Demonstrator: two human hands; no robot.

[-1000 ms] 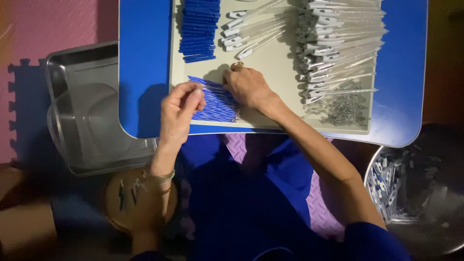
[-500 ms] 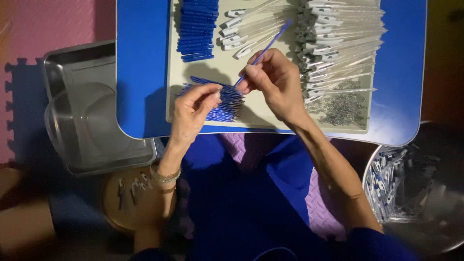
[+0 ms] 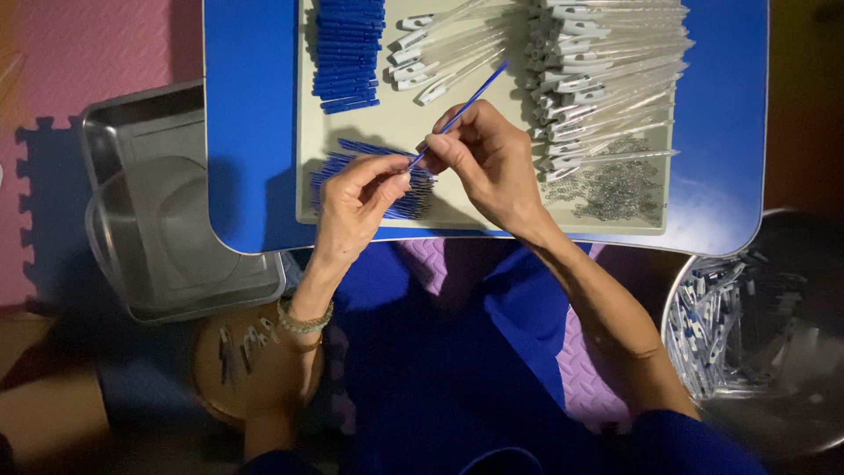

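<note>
My right hand [image 3: 489, 160] pinches a thin blue pen refill [image 3: 466, 105] that slants up and to the right above the beige tray [image 3: 457, 211]. The fingertips of my left hand [image 3: 359, 198] meet the refill's lower tip, over a loose pile of blue refills [image 3: 400, 180]. On the tray lie a neat stack of blue pen parts [image 3: 348, 48], clear pen barrels with white clips [image 3: 607, 79], and a heap of small metal springs [image 3: 615, 185].
The tray rests on a small blue table [image 3: 255, 132]. A metal tray holding a metal bowl [image 3: 167, 229] sits on the floor at left. A round metal basin with assembled pens [image 3: 756, 334] stands at right. Pink foam mats cover the floor.
My right hand lifted a blue refill out of the pile and raised it. My left hand came off the pile and now pinches the refill's lower end.
</note>
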